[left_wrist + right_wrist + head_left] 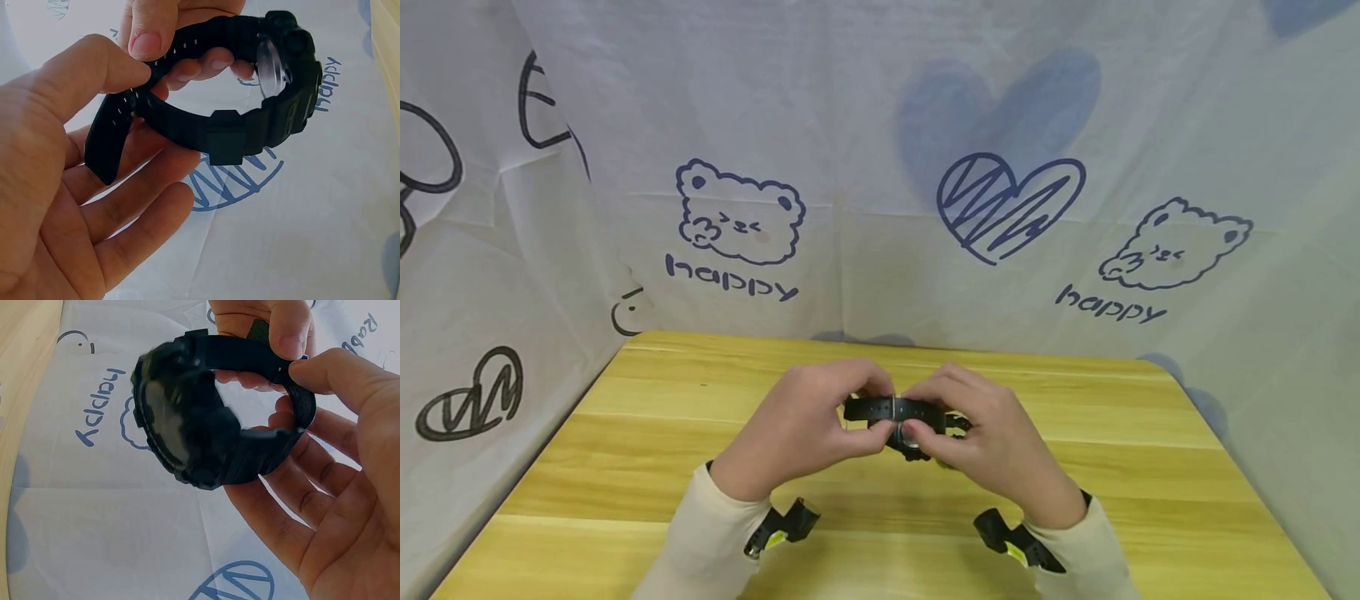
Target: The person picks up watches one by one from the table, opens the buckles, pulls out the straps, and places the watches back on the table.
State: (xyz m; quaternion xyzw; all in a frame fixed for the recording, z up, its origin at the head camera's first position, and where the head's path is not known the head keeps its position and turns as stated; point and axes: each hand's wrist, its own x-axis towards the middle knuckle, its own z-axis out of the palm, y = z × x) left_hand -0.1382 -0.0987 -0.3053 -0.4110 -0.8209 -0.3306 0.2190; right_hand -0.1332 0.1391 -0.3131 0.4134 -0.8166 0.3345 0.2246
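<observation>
both hands (805, 421) (988, 429) pinch a black watch (181, 419) — strap (181, 124) ends overlapping

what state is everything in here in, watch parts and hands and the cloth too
Black wristwatch: held up in both hands
Watch strap: curved into a loop, fastening unclear
Strap tail: loose, not through the keeper
Strap keeper: on the strap
Watch face: dark, unreadable
Left hand: pinching the strap
Right hand: pinching the strap
Printed white cloth: hanging, creased

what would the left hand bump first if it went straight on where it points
Past the watch it holds, the left hand would probably meet the right hand, though depth is unclear.
</observation>
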